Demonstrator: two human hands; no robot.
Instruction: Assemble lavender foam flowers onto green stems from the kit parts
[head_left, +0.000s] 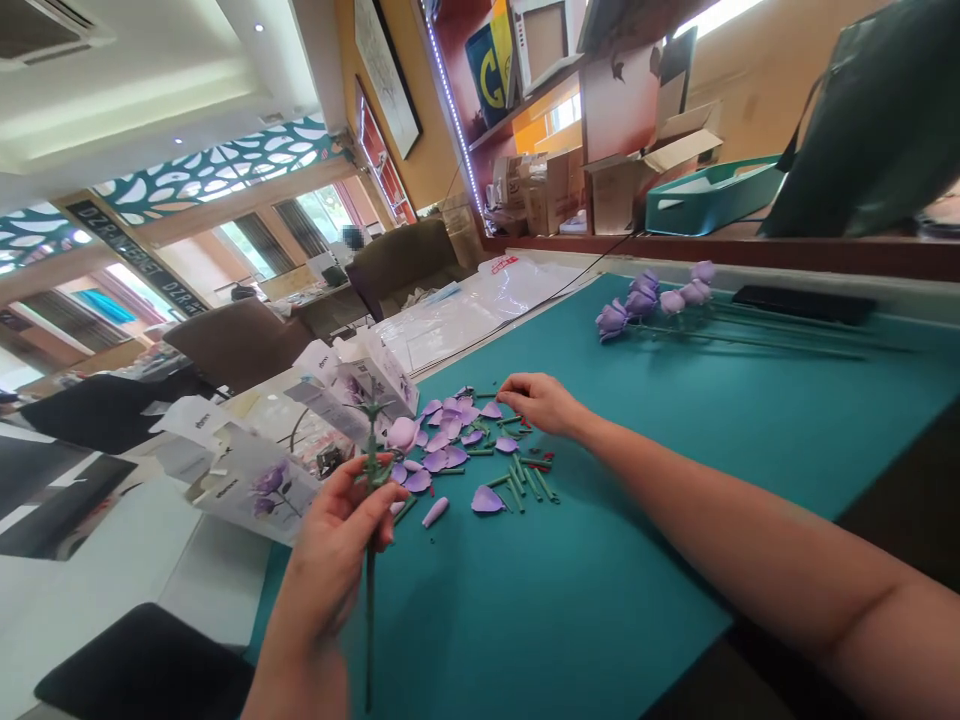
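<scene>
My left hand (341,540) is closed around an upright green artificial flower stem (370,610). Green leaf-like parts spread at the stem's top, which carries no petals. Over the far right of a pile of loose purple petals (448,425), my right hand (544,402) reaches down with its fingers bent together. A petal and a short green tube lie right by those fingertips; whether they pinch something is hidden. Short green stem pieces (517,478) lie scattered between the hands. Closer to me are a single purple petal (487,499) and a rolled purple bud piece (435,512).
Finished purple roses (641,298) on long stems lie at the back right of the teal mat (585,560), beside a black flat object (804,304). Printed white boxes (259,485) stand open on the left. Behind are clear plastic sheets (480,310) and shelves with cartons (551,190).
</scene>
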